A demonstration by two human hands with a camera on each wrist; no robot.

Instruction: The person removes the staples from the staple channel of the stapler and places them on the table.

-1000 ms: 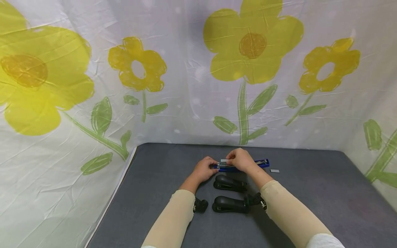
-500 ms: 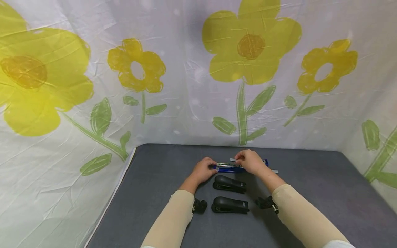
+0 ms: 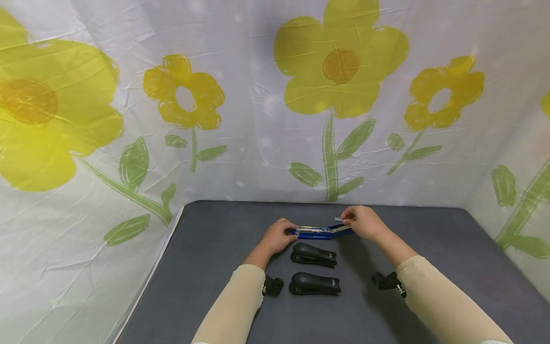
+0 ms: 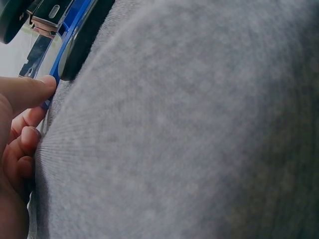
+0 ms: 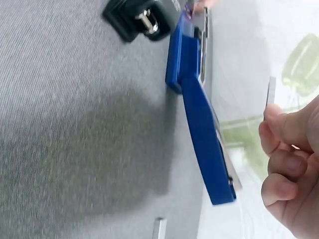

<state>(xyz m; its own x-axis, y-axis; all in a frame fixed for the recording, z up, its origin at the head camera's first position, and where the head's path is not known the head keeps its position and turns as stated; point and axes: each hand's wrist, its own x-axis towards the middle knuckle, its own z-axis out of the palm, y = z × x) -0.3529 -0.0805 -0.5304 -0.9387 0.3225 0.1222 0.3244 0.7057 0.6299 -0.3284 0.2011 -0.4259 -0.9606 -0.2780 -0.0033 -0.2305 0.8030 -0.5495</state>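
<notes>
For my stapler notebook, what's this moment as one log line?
left hand: grips blue stapler; right hand: pinches grey strip; blue stapler: folded open; two black staplers: on table

The blue stapler [image 3: 321,235] lies hinged open near a raised silver strip [image 5: 271,91].

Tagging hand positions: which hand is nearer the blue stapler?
Left: the left hand grips one end of the blue stapler; the right hand hovers apart, near its other end.
</notes>
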